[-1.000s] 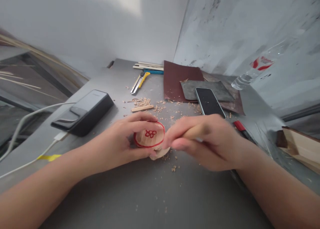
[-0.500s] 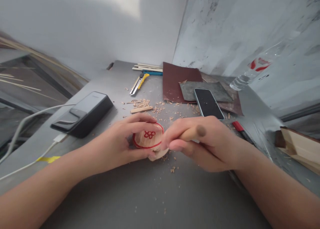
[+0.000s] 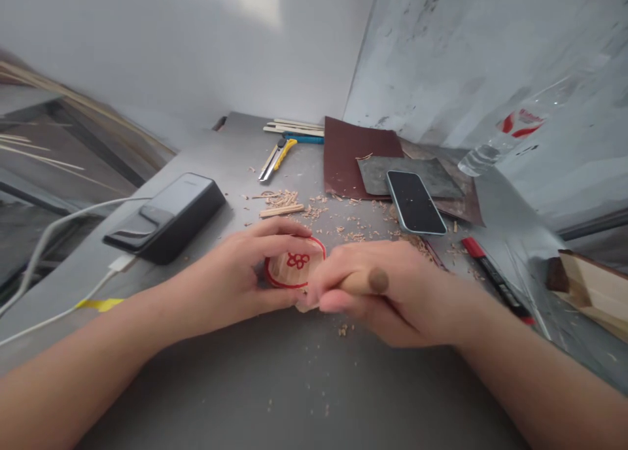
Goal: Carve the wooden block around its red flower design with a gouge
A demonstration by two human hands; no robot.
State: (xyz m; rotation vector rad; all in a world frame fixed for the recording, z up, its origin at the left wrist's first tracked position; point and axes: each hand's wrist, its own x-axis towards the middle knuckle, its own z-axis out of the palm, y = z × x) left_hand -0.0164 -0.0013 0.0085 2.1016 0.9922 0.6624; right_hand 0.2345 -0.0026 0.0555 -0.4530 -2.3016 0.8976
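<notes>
A round piece of pale wood (image 3: 293,271) with a red circle outline and a small red flower mark on its face sits in my left hand (image 3: 250,267), whose fingers wrap over its top. My right hand (image 3: 387,293) grips a carving tool by its wooden handle (image 3: 363,282), which has a dark end. The hand presses against the piece's right edge. The tool's blade is hidden behind my fingers. Both hands hold the piece just above the grey metal worktop (image 3: 196,371).
Wood shavings (image 3: 279,200) lie around a yellow utility knife (image 3: 276,159), sandpaper sheets (image 3: 356,159) and a smartphone (image 3: 415,203). A black power bank (image 3: 171,218) with a white cable (image 3: 63,299) stands left. A red marker (image 3: 495,280), plastic bottle (image 3: 505,142) and wood block (image 3: 591,290) lie right.
The tool's handle end has swung down and to the left, and the wooden piece has turned slightly in my left hand. The whole view has shifted a little as my head moved.
</notes>
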